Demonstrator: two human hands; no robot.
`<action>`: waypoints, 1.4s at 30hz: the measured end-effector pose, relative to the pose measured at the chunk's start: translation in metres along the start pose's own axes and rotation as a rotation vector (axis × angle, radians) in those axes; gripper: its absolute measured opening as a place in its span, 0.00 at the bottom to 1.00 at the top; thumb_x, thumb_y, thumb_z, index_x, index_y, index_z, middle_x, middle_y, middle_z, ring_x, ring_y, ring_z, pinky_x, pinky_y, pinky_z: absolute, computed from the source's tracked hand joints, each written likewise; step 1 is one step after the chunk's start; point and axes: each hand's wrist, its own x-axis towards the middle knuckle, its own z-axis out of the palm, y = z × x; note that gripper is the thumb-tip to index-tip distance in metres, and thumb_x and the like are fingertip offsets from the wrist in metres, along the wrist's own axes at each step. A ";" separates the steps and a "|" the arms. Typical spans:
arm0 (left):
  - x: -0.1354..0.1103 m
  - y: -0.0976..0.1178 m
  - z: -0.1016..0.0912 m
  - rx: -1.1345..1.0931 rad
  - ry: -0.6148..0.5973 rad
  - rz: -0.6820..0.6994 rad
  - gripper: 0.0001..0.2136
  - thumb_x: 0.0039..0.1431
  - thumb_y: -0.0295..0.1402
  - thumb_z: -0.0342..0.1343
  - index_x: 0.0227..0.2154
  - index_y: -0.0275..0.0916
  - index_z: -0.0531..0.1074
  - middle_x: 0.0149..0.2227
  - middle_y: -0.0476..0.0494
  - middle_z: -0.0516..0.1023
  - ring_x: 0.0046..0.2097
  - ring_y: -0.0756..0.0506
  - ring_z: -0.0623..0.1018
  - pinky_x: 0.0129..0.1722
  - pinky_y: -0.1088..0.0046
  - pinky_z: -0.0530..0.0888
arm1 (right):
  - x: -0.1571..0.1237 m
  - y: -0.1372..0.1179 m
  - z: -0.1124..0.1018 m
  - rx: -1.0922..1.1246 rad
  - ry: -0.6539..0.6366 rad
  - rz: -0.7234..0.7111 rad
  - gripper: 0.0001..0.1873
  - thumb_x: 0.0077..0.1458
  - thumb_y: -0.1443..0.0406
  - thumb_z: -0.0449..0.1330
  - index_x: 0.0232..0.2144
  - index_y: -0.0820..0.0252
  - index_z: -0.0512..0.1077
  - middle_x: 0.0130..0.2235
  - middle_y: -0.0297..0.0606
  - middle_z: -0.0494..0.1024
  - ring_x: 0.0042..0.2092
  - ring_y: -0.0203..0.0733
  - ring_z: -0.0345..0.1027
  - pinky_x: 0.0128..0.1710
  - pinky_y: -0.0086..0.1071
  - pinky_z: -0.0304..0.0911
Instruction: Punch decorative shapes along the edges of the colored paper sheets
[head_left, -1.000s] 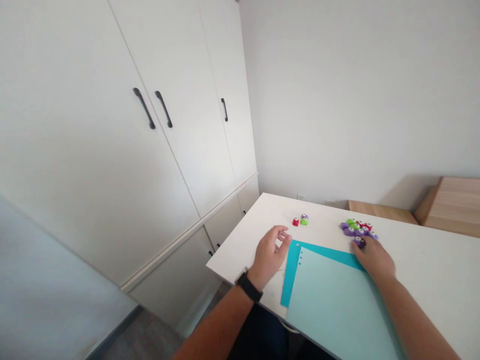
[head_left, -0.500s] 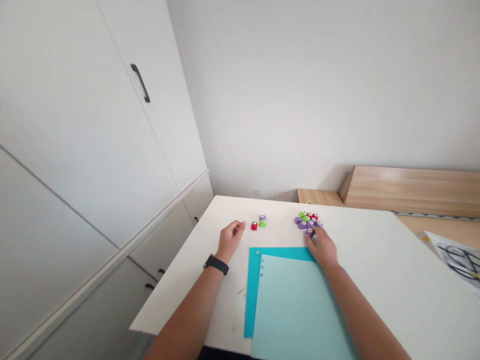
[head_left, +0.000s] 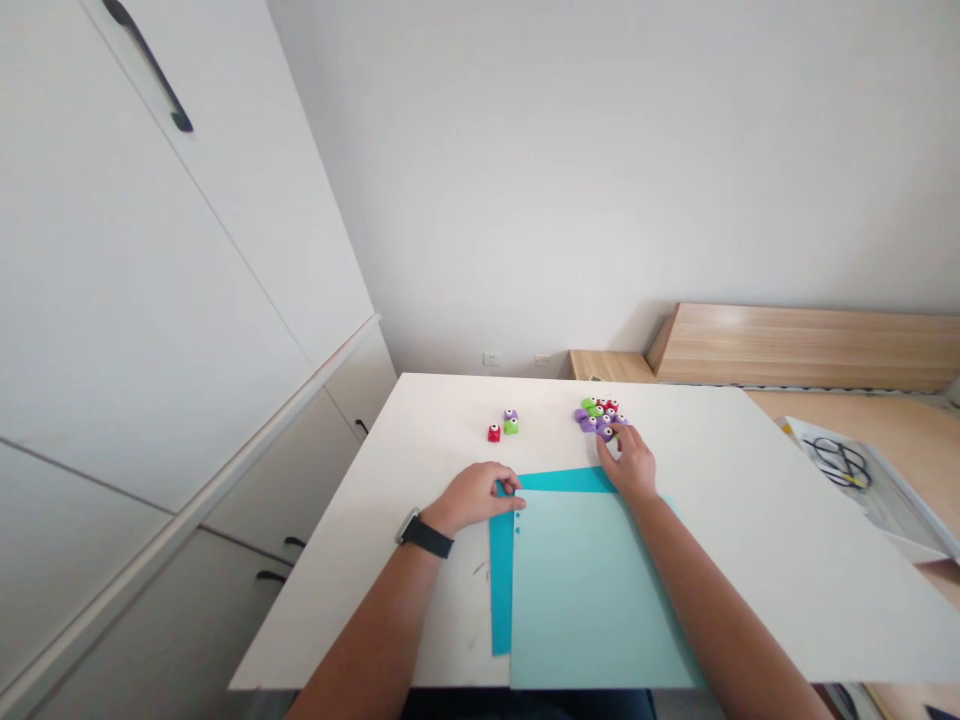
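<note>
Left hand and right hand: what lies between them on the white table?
Head view: a strip of bright teal paper, above a pale aqua sheet, lies between the left hand and right hand.

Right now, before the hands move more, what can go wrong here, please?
The right hand is at the tight cluster of small craft punches, so it could knock some apart. The left hand is at the corner of the teal sheet, and could shift it out of line with the light-blue sheet. That sheet reaches the near edge of the white table, so it might slip off.
</note>
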 end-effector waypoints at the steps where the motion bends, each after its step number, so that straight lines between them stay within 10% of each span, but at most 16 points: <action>1: 0.000 0.000 0.000 0.015 -0.007 0.007 0.14 0.50 0.45 0.66 0.35 0.42 0.82 0.34 0.46 0.82 0.29 0.47 0.75 0.29 0.75 0.66 | 0.000 -0.001 -0.001 0.021 0.002 0.004 0.19 0.63 0.54 0.53 0.48 0.59 0.71 0.41 0.44 0.75 0.36 0.44 0.67 0.39 0.36 0.64; 8: 0.002 -0.005 0.007 -0.040 -0.002 -0.005 0.12 0.55 0.43 0.62 0.32 0.41 0.81 0.31 0.46 0.81 0.30 0.45 0.77 0.29 0.74 0.67 | 0.012 -0.030 -0.009 0.645 -0.048 0.380 0.23 0.53 0.47 0.63 0.42 0.57 0.70 0.33 0.37 0.74 0.30 0.40 0.66 0.28 0.33 0.62; 15: 0.003 -0.008 0.010 -0.388 0.001 -0.164 0.16 0.56 0.48 0.60 0.33 0.38 0.73 0.28 0.49 0.77 0.24 0.48 0.76 0.22 0.75 0.68 | 0.010 -0.090 -0.018 1.288 -0.473 0.539 0.21 0.50 0.53 0.69 0.41 0.56 0.70 0.47 0.40 0.75 0.39 0.41 0.74 0.30 0.30 0.68; 27: -0.004 -0.012 0.024 -0.549 0.145 -0.200 0.18 0.58 0.49 0.60 0.40 0.38 0.69 0.23 0.52 0.73 0.22 0.50 0.74 0.20 0.77 0.70 | -0.004 -0.111 0.004 0.758 -0.707 -0.131 0.17 0.61 0.52 0.59 0.47 0.53 0.70 0.46 0.36 0.76 0.49 0.43 0.70 0.51 0.39 0.64; 35: -0.004 -0.007 0.023 -0.531 0.254 -0.094 0.17 0.61 0.39 0.57 0.50 0.39 0.67 0.37 0.45 0.77 0.28 0.51 0.76 0.27 0.76 0.72 | -0.018 -0.118 0.020 0.654 -0.613 -0.065 0.18 0.60 0.54 0.61 0.50 0.50 0.68 0.42 0.35 0.77 0.44 0.43 0.71 0.47 0.38 0.64; 42: -0.013 0.016 0.021 -0.041 0.411 0.141 0.22 0.55 0.28 0.61 0.53 0.43 0.68 0.52 0.40 0.72 0.42 0.45 0.75 0.37 0.70 0.75 | -0.025 -0.123 0.029 0.576 -0.537 0.025 0.16 0.60 0.55 0.60 0.50 0.49 0.68 0.39 0.34 0.78 0.39 0.43 0.71 0.42 0.35 0.64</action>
